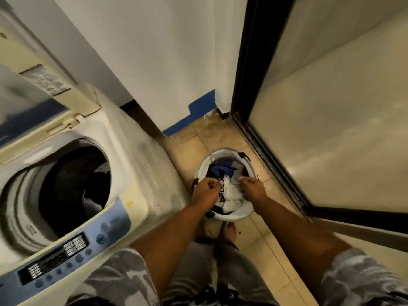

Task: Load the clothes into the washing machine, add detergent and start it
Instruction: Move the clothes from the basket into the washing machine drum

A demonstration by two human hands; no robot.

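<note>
Both hands are reaching into the white laundry basket (238, 212) sitting on the tiled floor (271, 250) beside the open washing machine (123, 151), the left hand (204, 192) and right hand (254, 186) each closing a curled-finger grip on the clothes (229, 193) piled inside it.

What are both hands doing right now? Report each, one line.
Left hand: curled, pinching clothes in the basket.
Right hand: curled, gripping clothes in the same basket.
</note>
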